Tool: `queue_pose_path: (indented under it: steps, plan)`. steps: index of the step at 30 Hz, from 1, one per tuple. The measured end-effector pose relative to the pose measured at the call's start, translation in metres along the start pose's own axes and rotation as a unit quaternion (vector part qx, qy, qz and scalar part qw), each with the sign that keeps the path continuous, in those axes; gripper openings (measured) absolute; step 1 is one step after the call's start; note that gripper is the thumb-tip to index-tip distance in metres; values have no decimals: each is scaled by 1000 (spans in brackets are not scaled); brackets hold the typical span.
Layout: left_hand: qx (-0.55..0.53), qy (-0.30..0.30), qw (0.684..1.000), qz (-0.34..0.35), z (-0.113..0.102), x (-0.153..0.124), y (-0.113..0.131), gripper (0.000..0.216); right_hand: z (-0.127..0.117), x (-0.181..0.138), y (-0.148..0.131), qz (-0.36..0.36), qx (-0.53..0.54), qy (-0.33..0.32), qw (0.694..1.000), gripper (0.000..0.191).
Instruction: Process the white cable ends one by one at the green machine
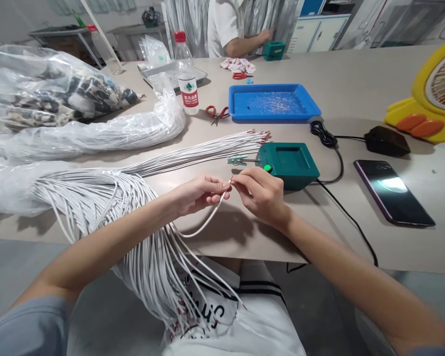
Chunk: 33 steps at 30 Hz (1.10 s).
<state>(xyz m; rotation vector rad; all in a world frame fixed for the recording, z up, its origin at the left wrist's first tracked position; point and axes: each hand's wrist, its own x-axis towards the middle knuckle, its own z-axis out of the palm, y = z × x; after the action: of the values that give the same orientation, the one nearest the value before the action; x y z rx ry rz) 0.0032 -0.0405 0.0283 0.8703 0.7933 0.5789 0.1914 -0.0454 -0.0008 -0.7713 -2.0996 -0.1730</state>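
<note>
- Nearest: a bundle of white wires (148, 257) hangs over the table edge (244, 249) into the person's lap. Draped this way, the loose ends probably stay within easy reach of the left arm.
- Left hand (200, 194): closed, with thumb and forefinger pinching a single white wire (206, 221) just short of its end. The slack loops down to the tabletop and back toward the bundle.
- Right hand (263, 195): closed, fingertips pinched on the very tip of that wire, and the two hands nearly touch. The double pinch seemingly steadies the short free end.
- The held tip sits just above the table, close in front of the green box (294, 163), whose metal nose (238, 159) points toward the hands.
- Left of the box lies a fanned row of red-tipped wires (207, 150), ends gathered near the nose. It is apparently kept separate from the lap bundle.
- Right side: a dark phone (393, 193) lies flat, and a black corded unit (387, 141) sits beyond it.
- Farther: blue tray (237, 96), red scissors (217, 112), water bottle (187, 81) and plastic bags (59, 94).
- Far edge: another person's arm (244, 44) rests by a second green box (274, 49).
</note>
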Motion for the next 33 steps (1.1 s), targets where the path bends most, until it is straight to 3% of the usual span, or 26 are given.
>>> queue_pose_path:
  steps: [3, 4, 6, 8, 9, 10, 11, 12, 13, 14, 16, 18, 19, 20, 22, 24, 28, 33]
  plan:
    - [152, 29, 983, 101, 5, -3, -5, 20, 1, 2, -5, 80, 106, 9, 991, 11]
    - [236, 57, 955, 171, 5, -4, -7, 18, 2, 4, -7, 125, 156, 2, 980, 12]
    - [415, 119, 839, 331, 2, -2, -9, 15, 1, 9, -11, 243, 282, -25, 928, 14]
    - [535, 156, 697, 452, -5, 3, -9, 16, -1, 13, -15, 370, 433, -75, 818, 19]
    - [560, 167, 650, 485, -9, 6, -9, 18, -2, 15, -17, 424, 500, -104, 748, 21]
    - [563, 179, 632, 501, -14, 9, -8, 19, -3, 16, -18, 466, 550, -129, 681, 24]
    - [544, 199, 641, 503, -19, 13, -7, 18, -4, 16, -20, 494, 579, -149, 631, 26]
    - [502, 225, 679, 486, -23, 17, -7, 17, -4, 16, -21, 511, 588, -159, 606, 27]
    - [447, 247, 732, 451, -27, 21, -6, 14, -5, 16, -22, 519, 575, -155, 613, 27]
    - [390, 258, 786, 405, -30, 25, -7, 13, -6, 15, -22, 516, 542, -140, 649, 25]
    - [309, 249, 862, 315, -36, 33, -8, 13, -9, 16, -19, 470, 416, -93, 773, 19]
    - [286, 223, 893, 266, -41, 41, -11, 15, -14, 21, -12, 368, 227, -84, 898, 17]
    - [283, 215, 899, 255, -42, 44, -13, 17, -17, 25, -7, 310, 120, -104, 937, 18]
    - [276, 208, 907, 243, -44, 46, -14, 17, -19, 30, -1, 257, 13, -134, 957, 20]
    - [255, 202, 918, 227, -45, 49, -16, 17, -23, 40, 11, 182, -169, -196, 949, 23]
    - [232, 205, 924, 225, -44, 50, -17, 18, -22, 49, 24, 146, -267, -255, 918, 24]
    - [208, 204, 927, 236, -42, 50, -16, 30, -11, 54, 40, 126, -290, -360, 878, 29]
    - [211, 178, 928, 252, -40, 51, -15, 34, -2, 54, 45, 125, -289, -397, 862, 27]
